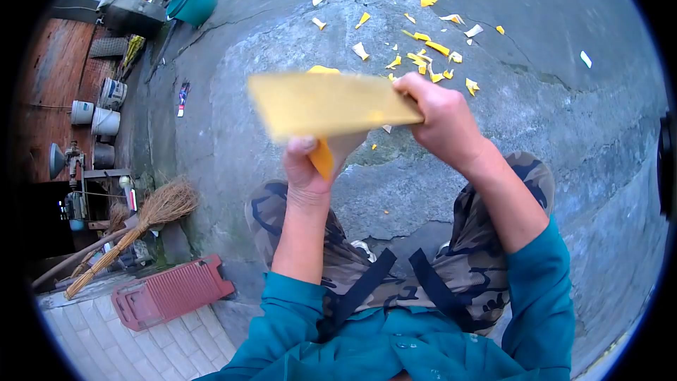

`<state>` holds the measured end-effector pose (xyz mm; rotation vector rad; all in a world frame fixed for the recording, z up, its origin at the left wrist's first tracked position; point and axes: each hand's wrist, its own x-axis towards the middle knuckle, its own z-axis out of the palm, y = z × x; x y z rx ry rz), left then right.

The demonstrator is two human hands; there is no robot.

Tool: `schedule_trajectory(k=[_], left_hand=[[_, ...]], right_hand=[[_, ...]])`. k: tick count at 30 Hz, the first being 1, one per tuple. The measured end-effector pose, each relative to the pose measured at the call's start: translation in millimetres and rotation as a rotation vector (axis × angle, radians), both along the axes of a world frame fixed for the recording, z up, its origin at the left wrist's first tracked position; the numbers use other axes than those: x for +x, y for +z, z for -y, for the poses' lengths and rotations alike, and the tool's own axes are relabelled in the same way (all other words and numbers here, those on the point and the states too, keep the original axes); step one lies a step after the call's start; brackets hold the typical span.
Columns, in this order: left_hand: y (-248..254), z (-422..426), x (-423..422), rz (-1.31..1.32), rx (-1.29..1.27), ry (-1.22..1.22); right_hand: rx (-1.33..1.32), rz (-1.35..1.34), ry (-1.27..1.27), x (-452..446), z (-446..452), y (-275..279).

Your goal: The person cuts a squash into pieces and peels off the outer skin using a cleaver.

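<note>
My right hand (446, 114) is wrapped around the near end of a broad, flat, yellowish blade that looks like a cleaver (331, 104). Motion blurs it, and its handle is hidden in my fist. Under and behind the blade, my left hand (309, 169) grips a piece of orange pumpkin (321, 159). Most of this piece is covered by the blade, though a yellow bit shows above its upper edge. Beyond my hands, several yellow and whitish peelings (437, 48) lie scattered on the concrete.
Cracked concrete ground (240, 127) surrounds my bent, camouflage-clad knees. At the left are a straw broom (159, 210), a reddish plastic washboard (173, 293), white buckets (106, 121) and a toothpaste-like tube (183, 99). A green bucket (192, 3) stands at the upper left.
</note>
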<state>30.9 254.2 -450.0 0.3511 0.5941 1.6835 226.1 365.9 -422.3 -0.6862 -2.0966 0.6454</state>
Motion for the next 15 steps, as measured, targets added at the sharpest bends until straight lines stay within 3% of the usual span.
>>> schedule_trajectory(k=[2,6,15], left_hand=[[-3.9,1.6,3.3,0.052,-0.114,0.177],[18.6,21.2,8.3,0.158,-0.180,-0.085],[40.2,18.3,18.1,0.241,-0.249,-0.291]], right_hand=[[0.169,0.033,0.070,-1.5,9.3,5.7],[0.302,0.057,0.171,-2.9,18.1,16.9],[0.307,0.118,0.202,7.3,24.0,13.4]])
